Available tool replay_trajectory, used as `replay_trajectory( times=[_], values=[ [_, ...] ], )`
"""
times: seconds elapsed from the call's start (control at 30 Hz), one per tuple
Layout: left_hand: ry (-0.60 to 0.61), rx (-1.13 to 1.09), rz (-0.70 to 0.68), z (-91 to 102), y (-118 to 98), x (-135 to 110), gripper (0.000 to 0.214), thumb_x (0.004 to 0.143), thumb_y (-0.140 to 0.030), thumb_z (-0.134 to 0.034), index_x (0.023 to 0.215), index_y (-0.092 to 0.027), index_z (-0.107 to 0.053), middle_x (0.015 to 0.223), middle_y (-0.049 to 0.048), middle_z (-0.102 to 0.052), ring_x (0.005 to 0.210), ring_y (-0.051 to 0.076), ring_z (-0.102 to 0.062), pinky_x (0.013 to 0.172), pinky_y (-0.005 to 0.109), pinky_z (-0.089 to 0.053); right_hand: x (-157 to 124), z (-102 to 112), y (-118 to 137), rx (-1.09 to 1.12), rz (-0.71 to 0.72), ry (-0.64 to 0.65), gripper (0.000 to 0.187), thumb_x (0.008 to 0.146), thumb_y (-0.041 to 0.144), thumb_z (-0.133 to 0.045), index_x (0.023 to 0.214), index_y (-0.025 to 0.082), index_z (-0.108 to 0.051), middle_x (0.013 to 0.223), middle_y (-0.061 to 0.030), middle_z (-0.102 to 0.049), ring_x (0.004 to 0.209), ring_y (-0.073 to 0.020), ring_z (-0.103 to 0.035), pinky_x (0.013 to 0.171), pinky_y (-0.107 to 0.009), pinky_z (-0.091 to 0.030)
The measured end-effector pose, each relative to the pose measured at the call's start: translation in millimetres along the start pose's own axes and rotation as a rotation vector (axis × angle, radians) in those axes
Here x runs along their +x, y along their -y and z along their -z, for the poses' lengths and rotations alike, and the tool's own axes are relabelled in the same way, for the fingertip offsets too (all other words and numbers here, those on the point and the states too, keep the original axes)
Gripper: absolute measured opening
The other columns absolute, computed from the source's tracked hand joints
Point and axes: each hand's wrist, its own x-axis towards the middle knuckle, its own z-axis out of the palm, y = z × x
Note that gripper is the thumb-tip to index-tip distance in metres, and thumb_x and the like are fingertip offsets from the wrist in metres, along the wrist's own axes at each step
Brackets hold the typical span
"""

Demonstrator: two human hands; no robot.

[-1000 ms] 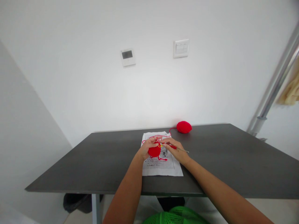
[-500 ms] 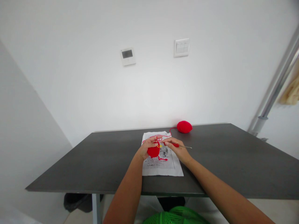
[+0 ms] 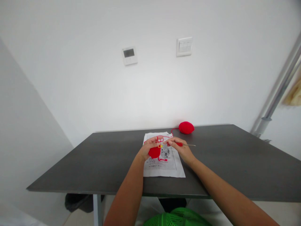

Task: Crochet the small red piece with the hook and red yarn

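My left hand (image 3: 147, 147) is closed on a small round red crochet piece (image 3: 155, 152) with a yellow marker at its top edge, held just above a printed sheet of paper (image 3: 164, 166). My right hand (image 3: 181, 150) pinches a crochet hook (image 3: 182, 144) with a red grip; its thin metal end points right. Red yarn (image 3: 164, 137) loops over my left fingers and trails back to a red yarn ball (image 3: 186, 127) near the far edge of the table.
A dark grey table (image 3: 94, 163) stands against a white wall with a thermostat (image 3: 129, 56) and a light switch (image 3: 184, 46). A metal pole (image 3: 275, 100) rises at the right. A green mesh thing (image 3: 176, 218) and a dark bag (image 3: 78, 202) lie below the table.
My right hand has lifted and turned, so the hook now lies nearly level instead of slanting down to the right. My left hand keeps hold of the red piece.
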Motion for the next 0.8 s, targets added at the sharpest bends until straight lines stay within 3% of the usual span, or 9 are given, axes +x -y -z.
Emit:
replay_trajectory(
  times=[0.17, 0.37, 0.63, 0.8],
  values=[
    [0.059, -0.011, -0.015, 2.3, -1.3, -0.5, 0.050, 0.060, -0.018, -0.071, 0.109, -0.014, -0.060, 0.080, 0.0071, -0.065, 0.061, 0.011, -0.058, 0.058, 0.021, -0.041, 1.1, 1.3, 1.6, 0.100, -0.034, 0.027, 0.020, 0.078, 0.037, -0.060, 0.079, 0.019, -0.069, 0.076, -0.0036, -0.068, 0.072, -0.0177, -0.061, 0.069, -0.029, -0.048],
    [0.079, -0.053, -0.029, 8.5, -0.7, -1.0, 0.044, 0.060, -0.019, -0.072, 0.102, -0.011, -0.064, 0.063, 0.0030, -0.061, 0.051, 0.008, -0.053, 0.054, 0.020, -0.039, 3.8, 8.6, 6.6, 0.029, -0.012, 0.140, 0.019, 0.075, 0.035, -0.063, 0.081, 0.019, -0.072, 0.077, -0.0042, -0.068, 0.072, -0.0169, -0.061, 0.069, -0.029, -0.048],
    [0.079, 0.020, 0.090, 13.0, -0.5, -1.4, 0.046, 0.055, -0.016, -0.074, 0.100, -0.010, -0.064, 0.067, 0.0043, -0.063, 0.053, 0.010, -0.056, 0.052, 0.020, -0.037, 3.2, 8.4, 1.8, 0.143, -0.037, 0.124, 0.017, 0.076, 0.033, -0.063, 0.081, 0.019, -0.071, 0.075, -0.0039, -0.069, 0.070, -0.0171, -0.063, 0.070, -0.031, -0.050],
    [0.092, -0.031, 0.022, 15.7, 3.0, 0.3, 0.041, 0.059, -0.020, -0.072, 0.098, -0.011, -0.064, 0.059, 0.0025, -0.060, 0.050, 0.010, -0.054, 0.052, 0.021, -0.037, 3.6, 11.0, 3.1, 0.065, -0.023, 0.152, 0.017, 0.074, 0.033, -0.065, 0.081, 0.019, -0.072, 0.074, -0.0040, -0.070, 0.071, -0.0178, -0.064, 0.068, -0.030, -0.050]
  ],
)
